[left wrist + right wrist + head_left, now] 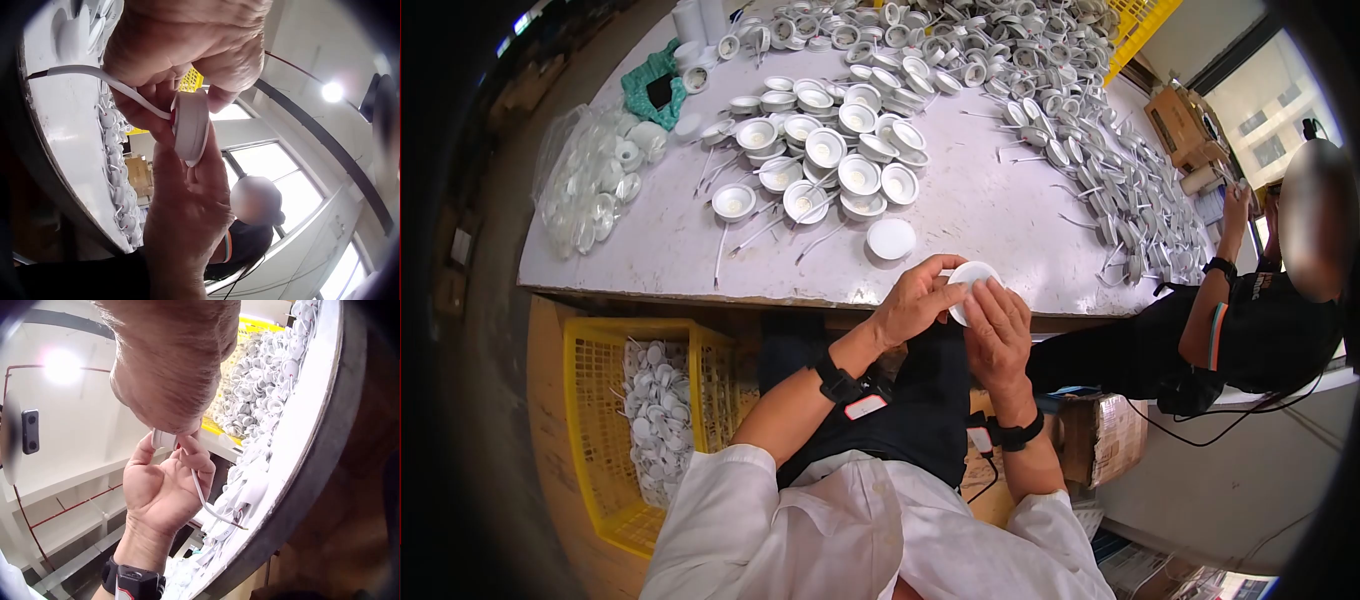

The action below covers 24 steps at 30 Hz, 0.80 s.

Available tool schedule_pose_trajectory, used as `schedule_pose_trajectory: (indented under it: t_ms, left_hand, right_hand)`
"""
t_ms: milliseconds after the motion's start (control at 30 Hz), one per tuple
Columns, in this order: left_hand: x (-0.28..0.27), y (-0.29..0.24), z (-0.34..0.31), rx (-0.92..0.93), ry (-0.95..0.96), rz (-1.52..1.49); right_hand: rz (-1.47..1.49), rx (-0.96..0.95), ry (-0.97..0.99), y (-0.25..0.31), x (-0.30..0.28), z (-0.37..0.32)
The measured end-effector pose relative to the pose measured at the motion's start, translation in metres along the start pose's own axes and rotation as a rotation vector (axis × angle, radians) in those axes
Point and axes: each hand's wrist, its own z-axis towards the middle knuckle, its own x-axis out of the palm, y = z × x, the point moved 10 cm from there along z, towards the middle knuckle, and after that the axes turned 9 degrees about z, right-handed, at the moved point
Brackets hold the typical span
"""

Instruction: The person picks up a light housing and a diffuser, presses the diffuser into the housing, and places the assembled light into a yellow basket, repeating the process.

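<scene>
Both hands hold one small round white downlight [970, 271] just off the table's front edge. The left hand [915, 306] grips it by the rim, thumb on one side and fingers on the other. At its face and edge are the fingers of the right hand [998, 335]. Seen edge-on in the left wrist view, the downlight's body [192, 125] has a white cord [106, 76] trailing from its back. In the right wrist view that cord [201, 492] hangs past the left palm. A smooth white disc [890, 240] lies on the table nearby.
Piled downlights [825, 148] with cords cover the table's middle, more along its back and right. At left are a clear bag [565, 190] of white parts and a green bag [640, 85]. A yellow crate [580, 420] of white pieces stands below; another person [1250, 330] is at right.
</scene>
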Motion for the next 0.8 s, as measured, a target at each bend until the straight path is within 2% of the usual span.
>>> schedule_pose_trajectory:
  t_ms: [133, 300, 500, 600, 667, 700, 733, 767, 800]
  left_hand:
    - [-0.001, 0.002, -0.001, -0.063, -0.09, 0.027]
    - [-0.008, -0.009, -0.008, 0.027, -0.228, 0.115]
    - [-0.027, -0.008, -0.022, 0.047, -0.278, 0.183]
    - [-0.04, -0.013, -0.031, 0.08, -0.318, 0.101]
    - [-0.059, -0.011, -0.037, 0.097, -0.385, 0.014]
    - [-0.072, -0.01, -0.044, 0.11, -0.444, -0.077]
    - [-0.088, -0.016, -0.055, 0.117, -0.484, 0.09]
    - [-0.097, -0.019, -0.064, 0.111, -0.491, 0.094]
    - [-0.11, -0.02, -0.076, 0.097, -0.549, 0.108]
  right_hand:
    - [0.021, -0.037, -0.027, 0.004, 0.002, -0.001]
    - [0.044, -0.065, -0.058, 0.009, -0.001, 0.002]
    - [0.1, -0.093, -0.052, 0.018, 0.017, 0.004]
    - [0.095, -0.111, -0.019, 0.032, 0.024, 0.013]
    - [0.161, -0.039, -0.158, 0.036, 0.012, 0.017]
    - [0.172, -0.043, -0.152, 0.035, 0.016, 0.018]
    - [0.223, 0.079, -0.184, 0.018, 0.017, 0.019]
    - [0.272, 0.206, -0.217, -0.001, 0.02, 0.018]
    - [0.444, 0.367, -0.209, -0.031, 0.04, 0.008]
